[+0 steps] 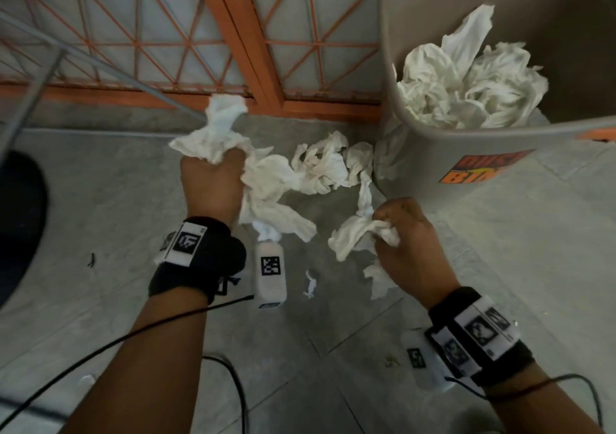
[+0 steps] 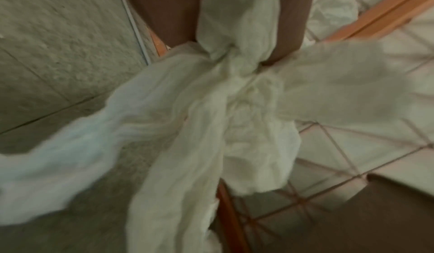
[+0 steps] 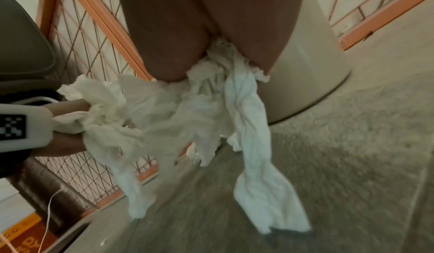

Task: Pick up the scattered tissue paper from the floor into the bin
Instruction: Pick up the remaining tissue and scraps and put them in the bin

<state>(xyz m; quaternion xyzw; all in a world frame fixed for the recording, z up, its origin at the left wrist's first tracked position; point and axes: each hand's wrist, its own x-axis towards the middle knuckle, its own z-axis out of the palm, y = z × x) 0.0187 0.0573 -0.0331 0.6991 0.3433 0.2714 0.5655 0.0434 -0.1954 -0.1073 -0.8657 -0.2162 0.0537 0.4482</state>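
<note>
My left hand (image 1: pixel 213 180) grips a big bunch of white tissue (image 1: pixel 218 133) above the floor; long strips of that tissue (image 2: pixel 211 117) hang below the fist. My right hand (image 1: pixel 405 233) pinches a twisted piece of tissue (image 1: pixel 355 233) that trails down, seen as a hanging strip of tissue (image 3: pixel 249 119) in the right wrist view. More crumpled tissue (image 1: pixel 323 163) lies on the floor between my hands and the bin. The beige bin (image 1: pixel 466 156) stands at the upper right with several crumpled tissues (image 1: pixel 466 86) inside it.
An orange metal grille (image 1: pixel 253 50) runs along the back of the grey floor (image 1: pixel 116 206). Small tissue scraps (image 1: pixel 310 285) lie near my right wrist. A dark rounded object (image 1: pixel 20 220) sits at the left edge. Cables (image 1: pixel 233 383) trail from both wrists.
</note>
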